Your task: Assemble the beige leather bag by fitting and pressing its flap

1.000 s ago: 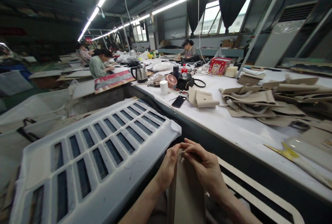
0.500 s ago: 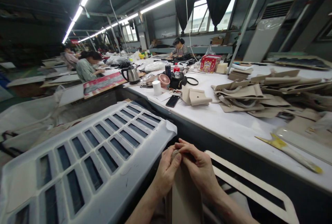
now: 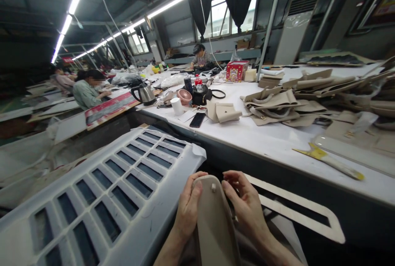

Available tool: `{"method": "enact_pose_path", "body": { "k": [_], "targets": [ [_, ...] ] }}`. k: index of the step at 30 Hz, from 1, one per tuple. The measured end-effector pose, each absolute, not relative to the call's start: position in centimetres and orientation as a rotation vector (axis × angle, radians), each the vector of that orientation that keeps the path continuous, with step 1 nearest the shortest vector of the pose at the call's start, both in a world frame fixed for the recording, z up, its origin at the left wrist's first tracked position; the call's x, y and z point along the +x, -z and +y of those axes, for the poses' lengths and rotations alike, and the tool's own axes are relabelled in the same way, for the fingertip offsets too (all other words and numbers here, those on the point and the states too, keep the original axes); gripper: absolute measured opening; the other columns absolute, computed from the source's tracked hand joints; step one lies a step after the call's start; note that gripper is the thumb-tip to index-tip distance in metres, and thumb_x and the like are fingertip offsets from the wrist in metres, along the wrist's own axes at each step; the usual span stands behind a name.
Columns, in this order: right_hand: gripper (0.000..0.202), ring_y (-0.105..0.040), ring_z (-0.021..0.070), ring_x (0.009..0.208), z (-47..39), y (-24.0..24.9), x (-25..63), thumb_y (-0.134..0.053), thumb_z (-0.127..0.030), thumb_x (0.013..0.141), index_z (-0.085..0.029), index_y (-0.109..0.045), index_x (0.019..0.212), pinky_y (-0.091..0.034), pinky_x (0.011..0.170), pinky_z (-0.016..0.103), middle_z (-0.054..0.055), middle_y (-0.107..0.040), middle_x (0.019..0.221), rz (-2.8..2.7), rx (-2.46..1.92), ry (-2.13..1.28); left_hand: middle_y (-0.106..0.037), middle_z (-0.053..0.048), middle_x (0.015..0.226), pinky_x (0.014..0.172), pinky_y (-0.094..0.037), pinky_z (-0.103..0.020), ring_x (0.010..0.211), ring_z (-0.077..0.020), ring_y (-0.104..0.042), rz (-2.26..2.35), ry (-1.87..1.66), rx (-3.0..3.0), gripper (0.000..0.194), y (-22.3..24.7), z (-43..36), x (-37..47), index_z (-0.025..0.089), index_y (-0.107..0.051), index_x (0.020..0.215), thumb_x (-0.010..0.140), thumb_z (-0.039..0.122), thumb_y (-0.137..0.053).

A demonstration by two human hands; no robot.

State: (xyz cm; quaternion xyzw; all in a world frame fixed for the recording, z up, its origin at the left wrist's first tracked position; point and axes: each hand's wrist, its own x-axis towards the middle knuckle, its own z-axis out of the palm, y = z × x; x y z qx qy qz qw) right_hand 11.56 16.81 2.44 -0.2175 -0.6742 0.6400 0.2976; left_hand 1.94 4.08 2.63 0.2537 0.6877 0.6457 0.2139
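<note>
A long beige leather-like piece (image 3: 212, 220) with a rounded top end stands upright between my hands, low in the head view. Near its top is a small light knob. My left hand (image 3: 189, 202) grips its left edge, thumb on the front face and fingers behind. On the other side my right hand (image 3: 243, 200) is curled at the right edge, thumb and fingertips close together by the rim; whether it pinches anything is too small to tell.
A grey slotted plastic rack (image 3: 148, 204) lies at left. The white worktable (image 3: 247, 134) holds a phone (image 3: 197, 120), a kettle (image 3: 144, 94), stacked beige pieces (image 3: 277, 105) and a yellow-marked tool (image 3: 330, 161). A pale slotted frame (image 3: 333, 227) is at lower right. People sit farther back.
The beige piece's rounded top has come into view, tilted up. My hands have moved apart from its top to its two sides. The camera view has turned slightly right.
</note>
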Motion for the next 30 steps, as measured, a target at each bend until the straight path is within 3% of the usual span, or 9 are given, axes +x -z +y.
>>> {"method": "enact_pose_path", "body": {
  "k": [5,10,15,17,20,22,26,28,30],
  "targets": [
    [0.024,-0.057,0.0176,0.078,15.9,-2.0,12.9,-0.057,-0.043,0.092,-0.019,-0.059,0.092,-0.042,0.068,0.028,0.002,-0.062,0.085,-1.995,-0.592,-1.719,-0.065,-0.006,0.112,0.089,-0.044,-0.031,0.101,-0.0227,-0.06,1.894,-1.811,0.608,0.037,-2.4,4.1,2.3,0.02,-0.055,0.117,0.097,0.048,-0.042],
    [0.027,-0.05,0.0162,0.07,15.0,-2.0,11.7,-0.058,-0.043,0.09,-0.018,-0.056,0.082,-0.039,0.062,0.027,0.0,-0.055,0.075,-1.908,-0.587,-1.819,-0.063,-0.008,0.117,0.09,-0.045,-0.031,0.106,-0.0238,-0.059,1.895,-1.84,0.594,0.038,-2.2,4.2,2.8,0.02,-0.055,0.119,0.095,0.048,-0.044],
    [0.02,-0.052,0.0166,0.071,15.0,-2.2,11.6,-0.059,-0.039,0.091,-0.019,-0.057,0.086,-0.042,0.062,0.027,0.0,-0.056,0.076,-1.942,-0.559,-1.766,-0.063,-0.008,0.116,0.083,-0.048,-0.029,0.098,-0.0215,-0.062,1.836,-1.881,0.57,0.038,-2.6,3.8,2.6,0.019,-0.055,0.119,0.095,0.046,-0.043],
    [0.019,-0.055,0.0177,0.078,15.4,-2.5,11.7,-0.059,-0.033,0.091,-0.021,-0.059,0.106,-0.045,0.067,0.028,0.002,-0.06,0.09,-2.004,-0.498,-1.619,-0.063,-0.007,0.113,0.08,-0.049,-0.029,0.095,-0.0211,-0.062,1.818,-1.878,0.61,0.038,-2.8,3.7,2.6,0.019,-0.054,0.119,0.094,0.046,-0.046],
    [0.035,-0.054,0.0214,0.107,16.2,-2.7,11.8,-0.056,-0.025,0.092,-0.028,-0.056,0.127,-0.047,0.088,0.033,0.005,-0.055,0.122,-2.087,-0.315,-1.38,-0.063,-0.007,0.112,0.086,-0.048,-0.031,0.1,-0.023,-0.06,1.827,-1.856,0.742,0.043,-2.8,3.7,2.5,0.02,-0.052,0.121,0.086,0.043,-0.061],
    [0.032,-0.049,0.0229,0.118,16.8,-2.8,11.8,-0.055,-0.024,0.093,-0.032,-0.061,0.122,-0.043,0.098,0.036,0.005,-0.052,0.129,-2.127,-0.218,-1.283,-0.062,-0.008,0.116,0.091,-0.048,-0.034,0.104,-0.0251,-0.06,1.857,-1.848,0.781,0.05,-2.8,3.7,2.5,0.02,-0.052,0.123,0.08,0.04,-0.069],
    [0.014,-0.05,0.0242,0.119,17.4,-3.2,11.7,-0.059,-0.026,0.091,-0.032,-0.068,0.102,-0.042,0.1,0.041,0.003,-0.057,0.125,-2.097,-0.183,-1.352,-0.06,-0.011,0.121,0.094,-0.048,-0.039,0.11,-0.0291,-0.058,1.867,-1.835,0.813,0.058,-2.6,3.7,2.5,0.02,-0.053,0.124,0.075,0.04,-0.075],
    [0.004,-0.047,0.0257,0.123,17.3,-3.4,11.6,-0.061,-0.027,0.09,-0.028,-0.064,0.088,-0.037,0.104,0.045,0.003,-0.06,0.123,-2.042,-0.212,-1.501,-0.06,-0.011,0.121,0.095,-0.047,-0.04,0.111,-0.0299,-0.057,1.864,-1.818,0.841,0.062,-2.5,3.7,2.5,0.02,-0.053,0.126,0.073,0.041,-0.077],
    [0.01,-0.041,0.0268,0.131,17.2,-3.4,11.6,-0.062,-0.027,0.09,-0.026,-0.059,0.081,-0.033,0.108,0.048,0.004,-0.063,0.12,-1.994,-0.214,-1.629,-0.06,-0.011,0.122,0.095,-0.047,-0.041,0.111,-0.0302,-0.057,1.863,-1.801,0.861,0.065,-2.4,3.6,2.3,0.021,-0.053,0.126,0.07,0.04,-0.08]
  ]
}}
